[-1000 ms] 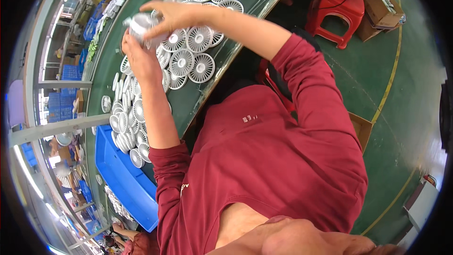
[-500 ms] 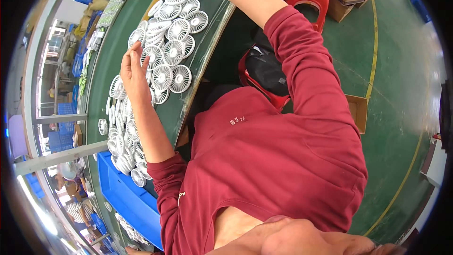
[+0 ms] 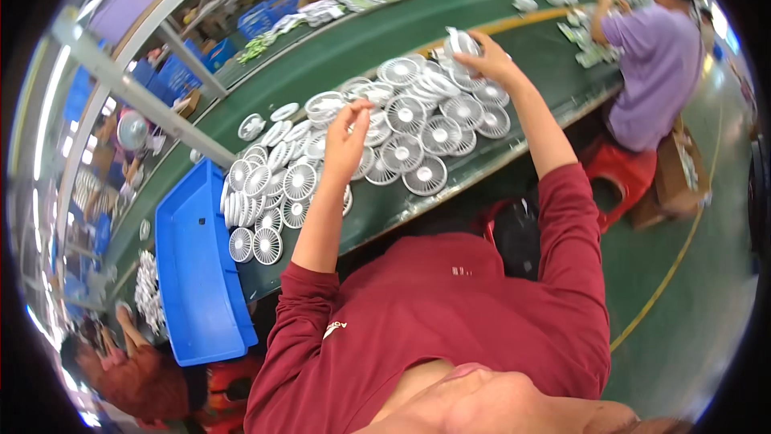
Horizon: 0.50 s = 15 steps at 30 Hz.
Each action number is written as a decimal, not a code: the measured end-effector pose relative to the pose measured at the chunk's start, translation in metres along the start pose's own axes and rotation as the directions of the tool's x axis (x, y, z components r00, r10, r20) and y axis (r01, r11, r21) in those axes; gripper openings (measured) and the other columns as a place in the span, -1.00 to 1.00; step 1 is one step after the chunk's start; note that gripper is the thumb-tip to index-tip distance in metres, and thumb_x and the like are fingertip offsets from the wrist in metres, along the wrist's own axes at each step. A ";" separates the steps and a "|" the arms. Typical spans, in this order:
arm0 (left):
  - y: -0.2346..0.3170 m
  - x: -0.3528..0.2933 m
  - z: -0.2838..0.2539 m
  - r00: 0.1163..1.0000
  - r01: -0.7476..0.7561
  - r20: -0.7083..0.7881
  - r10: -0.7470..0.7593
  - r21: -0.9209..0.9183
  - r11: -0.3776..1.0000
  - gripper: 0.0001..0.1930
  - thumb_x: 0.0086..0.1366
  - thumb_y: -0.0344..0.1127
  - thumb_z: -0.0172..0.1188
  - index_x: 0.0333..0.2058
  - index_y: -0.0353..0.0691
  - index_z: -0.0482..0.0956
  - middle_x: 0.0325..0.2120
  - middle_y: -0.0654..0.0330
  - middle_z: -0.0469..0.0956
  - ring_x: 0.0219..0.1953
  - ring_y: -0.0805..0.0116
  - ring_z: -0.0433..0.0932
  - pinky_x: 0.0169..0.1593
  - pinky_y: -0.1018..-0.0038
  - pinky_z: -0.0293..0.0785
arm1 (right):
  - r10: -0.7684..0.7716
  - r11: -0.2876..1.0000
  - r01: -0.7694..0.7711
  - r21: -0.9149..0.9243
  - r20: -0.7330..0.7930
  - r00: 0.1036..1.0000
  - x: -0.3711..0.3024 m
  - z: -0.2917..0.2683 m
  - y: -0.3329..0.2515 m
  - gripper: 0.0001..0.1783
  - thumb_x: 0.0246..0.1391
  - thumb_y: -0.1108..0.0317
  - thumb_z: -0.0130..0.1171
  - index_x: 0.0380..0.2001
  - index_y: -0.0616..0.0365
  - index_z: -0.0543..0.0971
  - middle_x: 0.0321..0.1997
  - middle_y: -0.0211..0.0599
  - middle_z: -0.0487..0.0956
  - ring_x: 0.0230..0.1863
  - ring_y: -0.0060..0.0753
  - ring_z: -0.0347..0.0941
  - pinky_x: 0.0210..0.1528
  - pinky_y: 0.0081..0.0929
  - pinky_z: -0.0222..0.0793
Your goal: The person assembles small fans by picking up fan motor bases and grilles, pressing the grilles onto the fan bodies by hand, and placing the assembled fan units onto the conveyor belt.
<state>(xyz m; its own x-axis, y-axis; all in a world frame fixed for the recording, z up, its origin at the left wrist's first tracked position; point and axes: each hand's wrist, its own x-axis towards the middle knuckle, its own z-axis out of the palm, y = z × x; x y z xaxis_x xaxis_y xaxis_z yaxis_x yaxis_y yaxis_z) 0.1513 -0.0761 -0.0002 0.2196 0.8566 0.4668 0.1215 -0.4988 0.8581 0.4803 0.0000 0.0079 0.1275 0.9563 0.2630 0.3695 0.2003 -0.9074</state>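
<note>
A heap of round white fan grilles (image 3: 405, 114) with radial slats spreads along the green work table (image 3: 385, 207). My right hand (image 3: 491, 58) grips a white round fan part (image 3: 461, 42) at the far right end of the heap, thumb and fingers around its edge. The part's exact shape is blurred. Over the middle of the heap hovers my left hand (image 3: 345, 145), fingers loosely bent and apart, with nothing visible in them. The grilles beneath it are partly hidden by the hand and forearm.
An empty blue tray (image 3: 201, 273) stands at the table's left end. A metal post (image 3: 161, 101) slants up beyond the heap. To the right, a co-worker in purple (image 3: 654, 65) sits on a red stool (image 3: 614, 185); cartons (image 3: 679, 173) stand behind. Another person (image 3: 140, 378) is at lower left.
The whole view has swung round, bringing the tray and co-workers into sight. My right hand still holds a white fan part over the heap's far end; my left hand stays over the grilles.
</note>
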 end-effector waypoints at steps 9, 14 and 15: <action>-0.059 0.028 -0.100 0.977 0.133 -0.201 -0.073 0.303 0.944 -0.74 0.29 -0.26 0.10 -0.13 -0.28 0.53 -0.12 0.09 0.57 -0.02 0.27 0.52 0.04 0.41 0.38 | 0.167 0.973 -0.176 0.148 0.065 0.984 0.117 0.099 0.036 0.03 -0.19 0.02 0.44 0.28 0.17 0.15 0.22 -0.01 0.29 0.02 -0.15 0.42 -0.33 -0.32 0.60; -0.097 0.069 -0.150 0.961 0.222 -0.258 -0.102 0.498 0.838 -0.69 0.26 -0.17 0.10 -0.12 -0.24 0.56 -0.14 0.01 0.57 -0.05 0.09 0.53 0.01 0.30 0.41 | 0.209 0.973 -0.211 -0.095 -0.026 0.978 0.168 0.125 0.062 0.06 -0.14 0.09 0.39 0.31 0.21 0.02 0.22 0.17 0.27 0.08 0.02 0.40 -0.15 -0.19 0.52; -0.102 0.076 -0.156 0.966 0.213 -0.244 -0.088 0.552 0.806 -0.68 0.26 -0.15 0.10 -0.13 -0.23 0.56 -0.14 0.00 0.57 -0.06 0.06 0.52 0.01 0.28 0.41 | 0.186 0.928 -0.185 -0.323 -0.028 0.982 0.168 0.127 0.061 0.06 -0.17 0.11 0.40 0.30 0.27 0.04 0.16 0.25 0.32 0.04 0.02 0.42 -0.21 -0.27 0.53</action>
<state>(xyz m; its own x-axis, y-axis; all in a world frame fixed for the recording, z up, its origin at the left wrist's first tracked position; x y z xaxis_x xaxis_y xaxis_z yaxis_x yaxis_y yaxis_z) 0.0051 0.0602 -0.0189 -0.0345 0.9032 0.4279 0.6794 -0.2928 0.6728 0.4071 0.2004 -0.0448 0.2200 0.9705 0.0988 0.6165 -0.0599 -0.7851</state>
